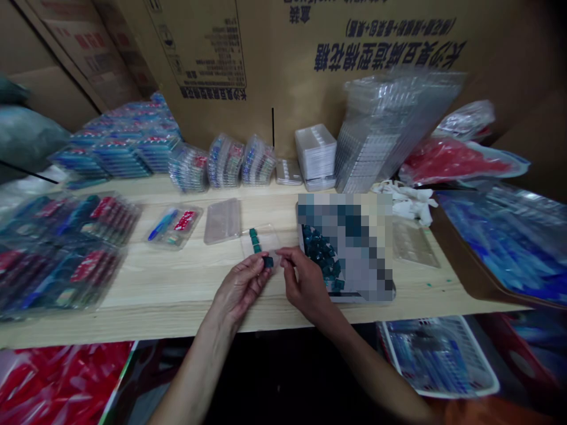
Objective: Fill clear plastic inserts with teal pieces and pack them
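My left hand pinches a small dark teal square piece between thumb and fingers. Just right of it, my right hand has thumb and forefinger pressed together; what they hold, if anything, is too small to make out. Behind both hands lies a clear plastic tray with several teal pieces in a row along its left side. To the right, a shallow tray, partly pixelated, bears a heap of loose dark teal pieces.
A filled clear pack and a translucent tray lie left. Filled packs cover the far left. Packs and tall clear trays stand against the cardboard. A box of blue items is at right.
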`<state>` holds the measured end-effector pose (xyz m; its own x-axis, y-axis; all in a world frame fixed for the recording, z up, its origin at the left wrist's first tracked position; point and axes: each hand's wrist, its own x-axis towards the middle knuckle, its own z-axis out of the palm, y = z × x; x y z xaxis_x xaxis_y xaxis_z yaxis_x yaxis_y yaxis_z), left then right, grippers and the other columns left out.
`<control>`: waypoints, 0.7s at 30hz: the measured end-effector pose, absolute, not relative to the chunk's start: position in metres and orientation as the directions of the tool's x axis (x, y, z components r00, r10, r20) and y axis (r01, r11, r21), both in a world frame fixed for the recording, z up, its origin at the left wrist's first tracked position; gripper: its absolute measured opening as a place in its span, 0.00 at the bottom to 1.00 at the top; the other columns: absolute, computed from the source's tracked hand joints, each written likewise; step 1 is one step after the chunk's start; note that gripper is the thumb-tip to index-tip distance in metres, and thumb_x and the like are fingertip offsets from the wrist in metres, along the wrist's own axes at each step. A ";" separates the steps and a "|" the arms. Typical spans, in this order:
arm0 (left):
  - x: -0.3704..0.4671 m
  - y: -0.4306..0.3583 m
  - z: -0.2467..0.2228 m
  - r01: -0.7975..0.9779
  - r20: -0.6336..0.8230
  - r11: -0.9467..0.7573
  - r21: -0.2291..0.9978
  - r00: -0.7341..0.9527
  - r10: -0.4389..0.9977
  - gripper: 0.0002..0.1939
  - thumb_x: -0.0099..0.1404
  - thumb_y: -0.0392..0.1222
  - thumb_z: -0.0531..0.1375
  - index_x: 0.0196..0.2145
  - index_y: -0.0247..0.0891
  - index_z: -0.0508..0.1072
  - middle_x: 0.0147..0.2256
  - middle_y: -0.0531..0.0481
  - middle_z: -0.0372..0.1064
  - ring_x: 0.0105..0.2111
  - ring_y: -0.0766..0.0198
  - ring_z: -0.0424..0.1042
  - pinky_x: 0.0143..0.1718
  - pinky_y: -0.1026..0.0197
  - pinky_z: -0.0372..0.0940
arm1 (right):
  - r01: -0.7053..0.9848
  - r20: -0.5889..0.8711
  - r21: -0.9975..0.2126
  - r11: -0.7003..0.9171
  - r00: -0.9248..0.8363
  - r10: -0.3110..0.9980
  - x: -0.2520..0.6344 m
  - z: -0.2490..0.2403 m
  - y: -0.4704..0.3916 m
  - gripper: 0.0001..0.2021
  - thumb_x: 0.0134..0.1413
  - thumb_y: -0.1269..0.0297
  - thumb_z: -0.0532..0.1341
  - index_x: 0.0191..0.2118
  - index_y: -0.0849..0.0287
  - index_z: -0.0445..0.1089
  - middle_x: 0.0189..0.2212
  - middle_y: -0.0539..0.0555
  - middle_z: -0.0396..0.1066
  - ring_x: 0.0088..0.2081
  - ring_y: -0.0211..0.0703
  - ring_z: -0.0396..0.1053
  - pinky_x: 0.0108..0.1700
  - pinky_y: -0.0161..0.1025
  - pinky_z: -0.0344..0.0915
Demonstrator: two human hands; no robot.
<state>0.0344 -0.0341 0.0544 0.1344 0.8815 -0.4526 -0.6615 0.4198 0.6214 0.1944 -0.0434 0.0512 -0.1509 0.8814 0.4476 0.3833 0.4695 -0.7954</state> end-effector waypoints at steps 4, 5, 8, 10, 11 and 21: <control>0.035 -0.035 0.053 -0.690 -0.426 0.410 0.597 0.161 0.890 0.09 0.55 0.28 0.68 0.35 0.32 0.76 0.31 0.50 0.76 0.27 0.72 0.76 0.34 0.72 0.73 | 0.432 0.462 -0.738 0.519 -0.237 0.855 0.191 0.059 -0.051 0.14 0.60 0.76 0.51 0.50 0.58 0.65 0.42 0.58 0.68 0.46 0.47 0.67 0.49 0.45 0.65; 0.036 -0.036 0.053 -0.682 -0.415 0.413 0.604 0.174 0.893 0.09 0.55 0.29 0.69 0.34 0.32 0.76 0.31 0.50 0.76 0.27 0.72 0.75 0.34 0.72 0.73 | 0.459 0.442 -0.724 0.516 -0.266 0.857 0.190 0.060 -0.052 0.15 0.60 0.75 0.51 0.51 0.59 0.64 0.44 0.60 0.68 0.47 0.48 0.66 0.50 0.47 0.65; 0.040 -0.038 0.052 -0.647 -0.381 0.410 0.643 0.194 0.904 0.12 0.51 0.32 0.72 0.32 0.31 0.75 0.30 0.50 0.75 0.26 0.72 0.74 0.31 0.73 0.71 | 0.517 0.372 -0.703 0.487 -0.317 0.873 0.189 0.060 -0.051 0.13 0.59 0.74 0.53 0.49 0.61 0.64 0.43 0.61 0.67 0.46 0.50 0.65 0.49 0.50 0.64; 0.041 -0.040 0.053 -0.632 -0.370 0.401 0.663 0.189 0.910 0.13 0.50 0.33 0.74 0.30 0.30 0.75 0.30 0.50 0.75 0.26 0.73 0.73 0.30 0.74 0.70 | 0.503 0.347 -0.730 0.462 -0.310 0.885 0.189 0.059 -0.049 0.09 0.58 0.73 0.53 0.44 0.60 0.64 0.39 0.58 0.67 0.42 0.49 0.65 0.46 0.47 0.65; 0.041 -0.041 0.053 -0.625 -0.370 0.404 0.668 0.192 0.909 0.13 0.50 0.35 0.74 0.30 0.30 0.75 0.30 0.50 0.75 0.27 0.72 0.74 0.31 0.73 0.71 | 0.483 0.339 -0.751 0.450 -0.303 0.891 0.190 0.058 -0.047 0.08 0.58 0.73 0.53 0.42 0.60 0.64 0.38 0.57 0.67 0.41 0.47 0.66 0.44 0.45 0.65; 0.025 -0.042 0.053 -0.687 -0.505 0.455 0.566 0.147 0.851 0.05 0.62 0.25 0.62 0.35 0.28 0.76 0.32 0.45 0.77 0.25 0.70 0.75 0.28 0.73 0.73 | 0.369 0.415 -0.805 0.464 -0.208 0.886 0.188 0.053 -0.047 0.14 0.61 0.73 0.53 0.53 0.61 0.62 0.39 0.56 0.70 0.40 0.43 0.69 0.44 0.41 0.67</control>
<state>0.0251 -0.0415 0.0525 0.1468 0.8507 -0.5048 -0.6874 0.4547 0.5663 0.1878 -0.0466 0.0525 -0.2075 0.8857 0.4152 0.3691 0.4640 -0.8053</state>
